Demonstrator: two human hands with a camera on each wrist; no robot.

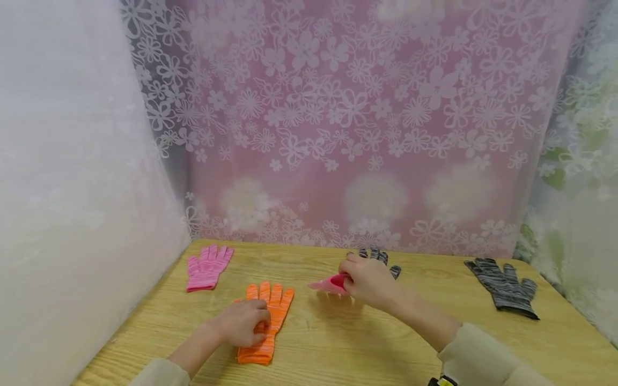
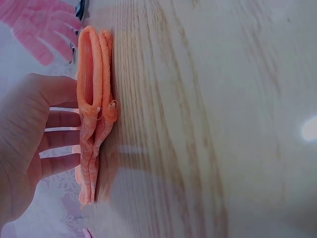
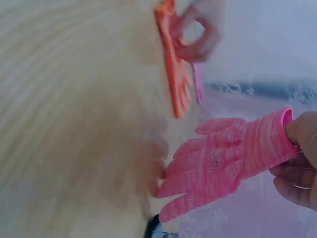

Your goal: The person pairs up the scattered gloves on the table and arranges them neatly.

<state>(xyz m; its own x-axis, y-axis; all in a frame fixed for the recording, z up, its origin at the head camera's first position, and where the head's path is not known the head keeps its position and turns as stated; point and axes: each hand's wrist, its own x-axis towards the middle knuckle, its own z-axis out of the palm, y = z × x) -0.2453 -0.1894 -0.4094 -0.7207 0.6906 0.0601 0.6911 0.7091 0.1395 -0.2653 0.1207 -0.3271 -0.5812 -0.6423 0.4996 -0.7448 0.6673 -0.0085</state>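
My right hand (image 1: pixel 369 281) pinches a pink knit glove (image 3: pixel 213 163) at its cuff and holds it above the table; its fingers dangle toward the wood. My left hand (image 1: pixel 241 323) rests on an orange glove (image 1: pixel 276 316) lying palm-flat with its fingers pointing away. Seen from the left wrist, two orange cuffs (image 2: pixel 94 74) lie one over the other, with my fingertips touching the upper one. Another pink glove (image 1: pixel 208 268) lies at the back left. Behind my right hand, a grey-black glove (image 1: pixel 379 255) is partly hidden.
A second grey-black glove (image 1: pixel 507 287) lies near the table's right edge. The wooden table (image 1: pixel 309 338) is bounded by a floral pink curtain (image 1: pixel 357 134) at the back and a pale sheet (image 1: pixel 87 187) on the left.
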